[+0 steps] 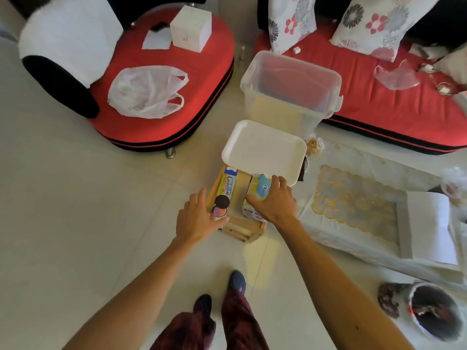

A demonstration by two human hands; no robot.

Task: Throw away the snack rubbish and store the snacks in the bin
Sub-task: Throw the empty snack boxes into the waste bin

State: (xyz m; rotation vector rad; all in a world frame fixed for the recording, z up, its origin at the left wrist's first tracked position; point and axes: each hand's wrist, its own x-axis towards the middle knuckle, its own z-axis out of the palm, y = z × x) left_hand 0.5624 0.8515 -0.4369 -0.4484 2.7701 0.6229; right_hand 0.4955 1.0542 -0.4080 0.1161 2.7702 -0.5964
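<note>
Beneath the white lid [262, 152], left grip [199, 218] clasps blue box [227, 190], right grip [275, 200] yellow box [260, 190], both half-hidden.

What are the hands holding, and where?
The left hand grips the cartoon box at its near end; right hand grips the whale box over its top.

At ten o'clock, a red armchair [209, 61] with a black-and-white armrest [68, 39]. On its seat, a crumpled white plastic bag [146, 92]; beyond that at eleven, a white cube-shaped box [190, 27] just beside a flat sheet of paper [156, 39]. At one to two o'clock, a red sofa [374, 107] bearing two floral cushions [290, 21] [379, 24] and a clear plastic bag [395, 77]. At three o'clock, a low table under a lace-patterned cloth [353, 198], with what may be a white folder [429, 223] on top. Pale floor tiles [75, 198] throughout.
</note>
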